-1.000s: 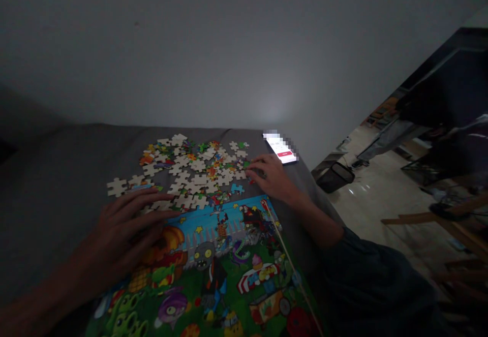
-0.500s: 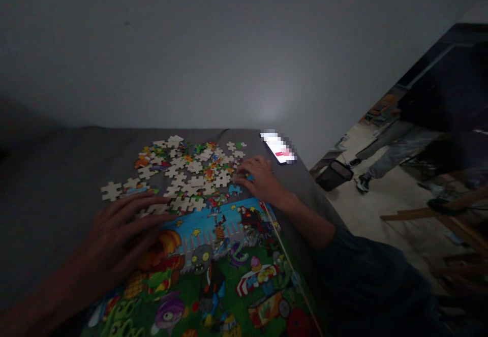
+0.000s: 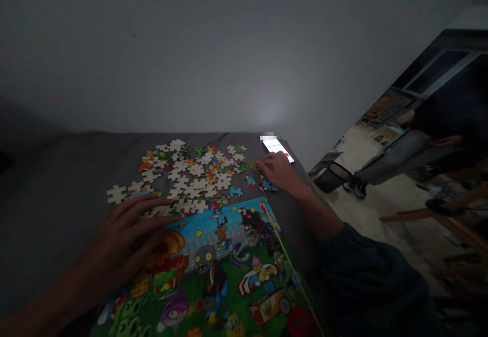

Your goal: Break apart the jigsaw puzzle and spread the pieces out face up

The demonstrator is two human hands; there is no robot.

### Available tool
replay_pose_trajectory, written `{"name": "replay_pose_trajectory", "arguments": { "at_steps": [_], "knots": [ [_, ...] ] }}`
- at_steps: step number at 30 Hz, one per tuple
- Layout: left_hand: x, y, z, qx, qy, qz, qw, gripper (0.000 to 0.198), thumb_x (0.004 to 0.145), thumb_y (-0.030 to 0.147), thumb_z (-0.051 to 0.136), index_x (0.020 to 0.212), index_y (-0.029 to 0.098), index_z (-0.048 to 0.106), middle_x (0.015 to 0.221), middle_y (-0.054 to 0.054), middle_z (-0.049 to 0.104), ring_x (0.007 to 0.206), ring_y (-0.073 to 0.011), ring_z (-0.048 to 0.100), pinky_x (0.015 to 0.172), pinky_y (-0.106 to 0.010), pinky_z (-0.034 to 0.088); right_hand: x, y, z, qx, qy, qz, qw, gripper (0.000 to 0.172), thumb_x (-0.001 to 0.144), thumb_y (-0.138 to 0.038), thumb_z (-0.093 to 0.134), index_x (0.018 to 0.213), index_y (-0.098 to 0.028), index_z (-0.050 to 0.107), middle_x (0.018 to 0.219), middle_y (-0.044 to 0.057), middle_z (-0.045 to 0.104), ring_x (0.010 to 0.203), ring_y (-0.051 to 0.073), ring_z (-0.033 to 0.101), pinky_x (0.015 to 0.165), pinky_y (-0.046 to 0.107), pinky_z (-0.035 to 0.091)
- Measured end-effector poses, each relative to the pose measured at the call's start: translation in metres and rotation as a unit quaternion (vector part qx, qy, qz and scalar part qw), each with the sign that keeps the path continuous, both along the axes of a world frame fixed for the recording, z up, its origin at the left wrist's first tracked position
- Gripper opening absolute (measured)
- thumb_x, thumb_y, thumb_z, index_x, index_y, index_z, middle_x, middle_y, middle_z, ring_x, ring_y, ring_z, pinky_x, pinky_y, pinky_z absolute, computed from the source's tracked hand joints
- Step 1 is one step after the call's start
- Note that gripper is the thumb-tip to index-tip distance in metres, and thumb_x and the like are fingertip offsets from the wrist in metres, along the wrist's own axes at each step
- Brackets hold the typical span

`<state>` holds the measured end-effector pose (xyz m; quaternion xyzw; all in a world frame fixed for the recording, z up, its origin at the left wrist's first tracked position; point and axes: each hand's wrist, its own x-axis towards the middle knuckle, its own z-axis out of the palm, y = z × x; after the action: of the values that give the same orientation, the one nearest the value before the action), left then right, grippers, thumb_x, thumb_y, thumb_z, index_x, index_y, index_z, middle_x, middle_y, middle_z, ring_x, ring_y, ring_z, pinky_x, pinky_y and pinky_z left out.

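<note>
We've got the picture board point(image 3: 224, 276) nearest us, printed side up, on the grey cloth point(image 3: 293, 225). Its far edge runs L to R, R corner a bit farther off; its R edge slants down toward near R. Printed figs. stand w/ heads to the far side. Near end's cut off, so we can't tell which way its long axis lies.

Loose puzzle pcs point(image 3: 197, 184) lie just beyond the far edge, in a heap stretched L–R, many w/ pale backs up. A blue pc point(image 3: 236, 191) sits near the board's far edge.

Our L hand point(image 3: 125, 230) is over the board's far L part, palm down, fingers loosely spread & pointing R; no pc visible in it. Our R hand point(image 3: 282, 172) has fingers bent, pointing L, by a small cluster point(image 3: 269, 186) R of the heap; can't tell if it's gripping a pc.

Phone point(image 3: 275, 145), lit, lies just past the R hand, long axis from far L to near R.
</note>
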<state>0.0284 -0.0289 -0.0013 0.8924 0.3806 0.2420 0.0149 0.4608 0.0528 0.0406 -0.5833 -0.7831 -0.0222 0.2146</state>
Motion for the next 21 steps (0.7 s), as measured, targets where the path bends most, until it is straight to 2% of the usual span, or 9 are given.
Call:
{"name": "replay_pose_trajectory", "arguments": {
  "at_steps": [2,5,9,12,16,21],
  "knots": [
    [-0.003,0.003,0.000,0.001,0.018,-0.014,1.000,0.037,0.107,0.043,0.046,0.130,0.037,0.074,0.148,-0.003,0.066,0.142,-0.0339,0.053,0.111,-0.052,0.049,-0.006,0.007,0.002,-0.005,-0.003,0.003,1.000,0.027,0.108,-0.037,0.060,0.104,-0.021,0.082,0.112,0.011,0.080,0.111,0.029,0.068,0.104,0.050,0.050],
    [-0.003,0.004,0.002,0.002,0.012,-0.002,1.000,0.034,0.106,0.038,0.049,0.128,0.037,0.075,0.148,-0.001,0.067,0.140,-0.0331,0.056,0.112,-0.051,0.050,-0.018,0.026,0.005,-0.017,-0.006,0.011,1.000,0.023,0.107,-0.032,0.062,0.117,-0.022,0.081,0.120,0.009,0.081,0.116,0.026,0.070,0.107,0.046,0.050],
    [-0.001,0.001,0.004,0.008,-0.004,0.003,1.000,0.035,0.107,0.040,0.047,0.129,0.038,0.074,0.149,0.000,0.066,0.141,-0.0317,0.055,0.115,-0.050,0.049,-0.036,0.053,0.005,-0.036,-0.022,0.010,0.999,0.023,0.104,-0.035,0.068,0.115,-0.020,0.081,0.118,0.014,0.080,0.116,0.029,0.071,0.107,0.048,0.052],
    [0.000,0.001,0.002,0.005,0.001,-0.003,1.000,0.036,0.109,0.044,0.047,0.130,0.036,0.074,0.148,-0.001,0.066,0.141,-0.0304,0.055,0.116,-0.050,0.049,-0.043,0.063,0.002,-0.048,-0.042,0.009,0.998,0.028,0.101,-0.038,0.073,0.120,-0.018,0.076,0.124,0.013,0.075,0.117,0.028,0.070,0.105,0.050,0.056],
    [0.003,0.001,-0.004,0.006,-0.031,0.013,0.999,0.037,0.110,0.044,0.043,0.127,0.038,0.076,0.145,-0.002,0.068,0.141,-0.0288,0.054,0.118,-0.050,0.046,-0.034,0.065,0.002,-0.057,-0.063,-0.002,0.996,0.038,0.104,-0.040,0.069,0.134,-0.019,0.066,0.136,0.011,0.068,0.115,0.025,0.070,0.097,0.048,0.062],
    [0.007,0.000,-0.005,0.011,-0.048,0.011,0.999,0.036,0.110,0.043,0.044,0.129,0.039,0.075,0.145,-0.001,0.067,0.142,-0.0286,0.053,0.118,-0.049,0.046,-0.011,0.062,0.013,-0.064,-0.102,-0.003,0.993,0.036,0.105,-0.040,0.068,0.135,-0.021,0.066,0.139,0.011,0.067,0.116,0.025,0.069,0.098,0.047,0.061]
  ]
}}
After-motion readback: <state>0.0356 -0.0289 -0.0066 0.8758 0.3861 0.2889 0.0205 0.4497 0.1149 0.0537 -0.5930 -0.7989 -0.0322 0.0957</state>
